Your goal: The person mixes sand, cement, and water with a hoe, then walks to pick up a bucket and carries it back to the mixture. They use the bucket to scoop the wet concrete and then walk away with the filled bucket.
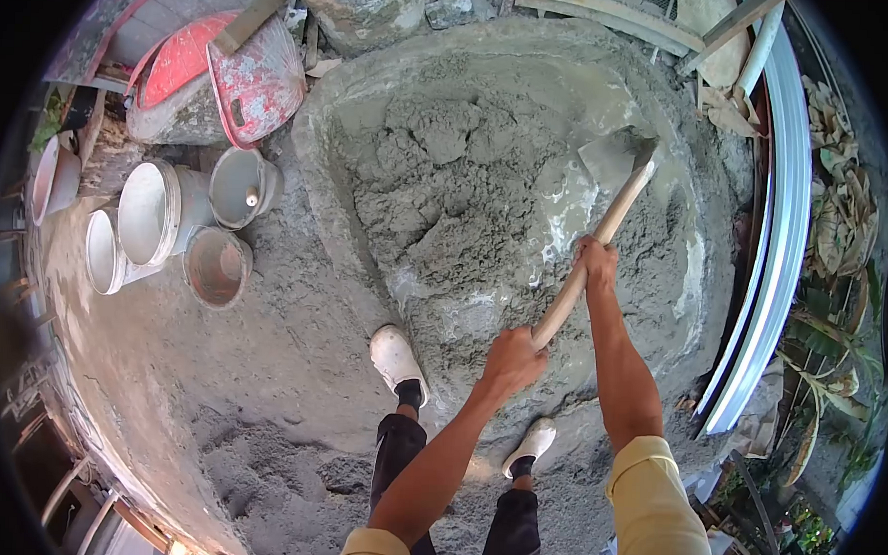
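We see a broad mound of wet grey mortar (486,181) spread over the ground (215,397), with a raised rim around it. Off to one side stand several empty buckets (163,214), lying tipped with their mouths toward us, and beyond them a red wheelbarrow (226,69). A curved pale metal sheet (778,221) edges the far side of the mound.

We hold a hoe (602,224) in both hands. Its long wooden handle runs diagonally, from low near our body up and away to the right, and its flat blade (610,158) points away from us, sunk at the far right part of the mortar.

Our left hand (512,360) is clamped shut around the near end of the handle. Our right hand (595,260) is wrapped tightly around the shaft farther up, about midway. The two hands sit apart along the handle.

Our two white shoes (397,359) stand at the near edge of the mound.
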A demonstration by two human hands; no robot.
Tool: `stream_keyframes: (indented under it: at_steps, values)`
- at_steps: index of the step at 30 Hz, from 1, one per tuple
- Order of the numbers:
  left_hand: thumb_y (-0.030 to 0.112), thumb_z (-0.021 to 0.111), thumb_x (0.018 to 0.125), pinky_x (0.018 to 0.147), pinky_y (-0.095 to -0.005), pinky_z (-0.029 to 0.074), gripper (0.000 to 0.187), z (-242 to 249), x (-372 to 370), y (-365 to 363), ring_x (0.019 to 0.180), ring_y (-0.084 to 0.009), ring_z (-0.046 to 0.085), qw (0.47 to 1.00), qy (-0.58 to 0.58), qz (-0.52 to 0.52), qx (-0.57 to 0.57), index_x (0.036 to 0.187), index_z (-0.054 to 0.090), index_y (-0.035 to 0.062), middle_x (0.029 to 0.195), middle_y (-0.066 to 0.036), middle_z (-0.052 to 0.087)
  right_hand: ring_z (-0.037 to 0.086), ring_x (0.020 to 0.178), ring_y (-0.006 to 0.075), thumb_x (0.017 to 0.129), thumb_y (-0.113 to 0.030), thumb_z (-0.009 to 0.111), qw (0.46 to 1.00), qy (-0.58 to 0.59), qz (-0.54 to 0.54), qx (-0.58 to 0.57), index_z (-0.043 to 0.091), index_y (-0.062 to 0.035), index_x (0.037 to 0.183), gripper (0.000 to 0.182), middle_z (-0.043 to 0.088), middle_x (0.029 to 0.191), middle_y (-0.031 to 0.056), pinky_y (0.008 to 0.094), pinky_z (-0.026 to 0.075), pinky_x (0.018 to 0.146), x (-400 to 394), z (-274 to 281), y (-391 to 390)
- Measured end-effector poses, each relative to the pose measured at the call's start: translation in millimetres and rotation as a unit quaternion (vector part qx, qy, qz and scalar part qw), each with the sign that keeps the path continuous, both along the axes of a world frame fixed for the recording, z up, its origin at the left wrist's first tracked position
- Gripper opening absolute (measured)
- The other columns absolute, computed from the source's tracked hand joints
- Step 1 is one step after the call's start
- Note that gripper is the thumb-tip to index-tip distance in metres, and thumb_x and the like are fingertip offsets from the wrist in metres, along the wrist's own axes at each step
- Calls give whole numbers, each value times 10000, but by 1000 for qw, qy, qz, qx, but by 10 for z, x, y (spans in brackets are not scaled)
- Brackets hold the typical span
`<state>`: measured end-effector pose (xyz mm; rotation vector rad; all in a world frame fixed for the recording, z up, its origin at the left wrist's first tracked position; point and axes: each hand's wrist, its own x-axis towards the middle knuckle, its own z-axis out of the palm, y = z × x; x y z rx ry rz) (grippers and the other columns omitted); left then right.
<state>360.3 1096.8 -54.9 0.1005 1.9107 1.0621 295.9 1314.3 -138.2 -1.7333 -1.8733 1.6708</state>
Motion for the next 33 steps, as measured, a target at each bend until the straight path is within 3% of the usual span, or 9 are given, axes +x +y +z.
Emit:
stream_keyframes:
  at_steps: [5, 8, 11, 13, 15, 17, 23, 28, 33]
  values:
    - [273, 636, 746, 811, -397, 510, 451, -4, -580, 60, 903, -374, 634, 993, -12, -102, -54, 993, 594, -101, 931, -274, 635, 497, 448, 209, 724, -74, 605, 992, -120, -23, -36, 542, 26, 701, 121, 522, 562, 99, 326, 434, 430, -170, -228, 79]
    - [240, 652, 714, 795, -390, 512, 409, 55, -996, -80, 892, -357, 641, 986, -18, -151, -71, 970, 612, -76, 941, -255, 640, 481, 459, 206, 742, -52, 590, 977, -160, -44, -132, 504, 16, 729, 110, 500, 590, 103, 321, 438, 454, -235, -635, 136]
    - [222, 671, 690, 787, -380, 511, 392, 229, -1382, -258, 879, -348, 644, 977, 29, -182, -104, 961, 621, -57, 936, -239, 645, 485, 534, 236, 754, 5, 511, 949, 34, -210, -233, 431, 45, 805, 103, 460, 664, 129, 377, 447, 466, -403, -612, -33]
    - [235, 694, 684, 770, -382, 508, 406, 633, -1707, -503, 858, -343, 647, 969, 47, -217, -110, 976, 622, -39, 921, -218, 651, 462, 549, 225, 761, 20, 497, 930, 76, -201, -298, 411, 38, 817, 104, 436, 679, 122, 373, 450, 483, -546, -321, -320]
    - [257, 720, 677, 736, -387, 501, 402, 951, -1897, -835, 824, -334, 648, 959, 115, -216, -146, 950, 633, -25, 873, -197, 657, 428, 585, 209, 784, 41, 466, 870, 116, -239, -415, 381, 25, 844, 105, 403, 711, 110, 356, 457, 531, -736, -146, -651]
    - [271, 745, 666, 694, -398, 485, 376, 1304, -1954, -1315, 786, -327, 645, 961, 142, -185, -150, 894, 645, -12, 803, -191, 648, 418, 558, 171, 820, 24, 447, 867, 136, -215, -428, 366, -17, 778, 100, 396, 678, 76, 323, 453, 538, -873, 388, -1272]
    - [158, 755, 686, 600, -370, 456, 252, 1973, -1083, -2391, 603, -304, 608, 978, 141, -57, -141, 833, 642, -13, 645, -174, 601, 431, 574, 173, 811, 11, 491, 851, 143, -183, -471, 426, -14, 817, 69, 418, 693, 74, 336, 466, 562, -462, 1251, -2448]
    - [135, 758, 700, 528, -343, 445, 230, 1490, 49, -2346, 541, -278, 598, 987, 119, 93, -49, 779, 602, -14, 600, -160, 578, 454, 571, 171, 801, -8, 532, 891, 101, -98, -432, 452, -13, 822, 82, 441, 699, 67, 335, 466, 545, 47, 1346, -2374]
    - [179, 750, 731, 498, -358, 440, 263, 754, 730, -1577, 497, -299, 573, 976, 132, 170, 17, 744, 557, 0, 573, -157, 558, 484, 525, 161, 791, -46, 572, 945, 119, 9, -304, 484, -8, 828, 103, 471, 685, 62, 309, 462, 479, 157, 1184, -1727]
